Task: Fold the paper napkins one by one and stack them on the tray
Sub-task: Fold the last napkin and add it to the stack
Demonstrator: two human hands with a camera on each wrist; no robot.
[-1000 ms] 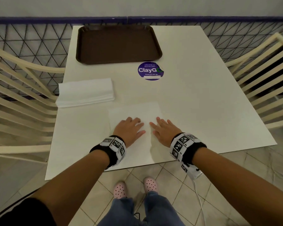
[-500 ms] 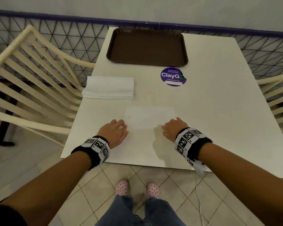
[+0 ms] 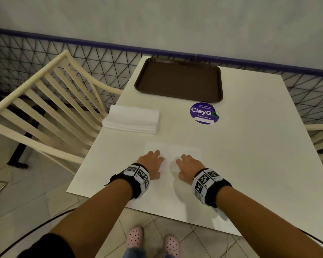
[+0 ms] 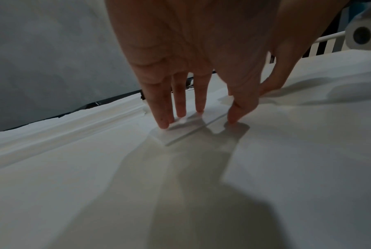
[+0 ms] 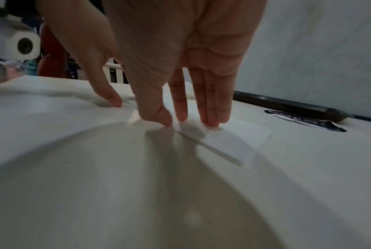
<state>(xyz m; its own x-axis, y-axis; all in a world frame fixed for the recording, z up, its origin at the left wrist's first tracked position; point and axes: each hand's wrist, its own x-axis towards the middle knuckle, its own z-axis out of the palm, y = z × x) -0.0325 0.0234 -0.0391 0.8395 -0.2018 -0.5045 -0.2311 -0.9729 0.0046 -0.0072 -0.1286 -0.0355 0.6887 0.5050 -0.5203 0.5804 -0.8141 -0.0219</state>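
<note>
Napkin (image 3: 172,152): folded, flat near table (image 3: 250,155) front edge
Left hand (image 3: 152,164): released, straight fingers (image 4: 165,107) pressing napkin's left part
Right hand (image 3: 187,168): released, fingers (image 5: 210,104) pressing its right part
Tray (image 3: 178,80): brown, at far edge
Napkin stack (image 3: 131,119): by left edge, near tray
Sticker (image 3: 204,113): purple, just in front of tray

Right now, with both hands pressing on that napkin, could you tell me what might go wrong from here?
Two risks, I think. The napkin is thin and both hands, left and right, press it with straight fingertips, so it may slip and crease crooked. The tray sits at the far edge, so a reaching left arm might brush the stack and skew it.
</note>
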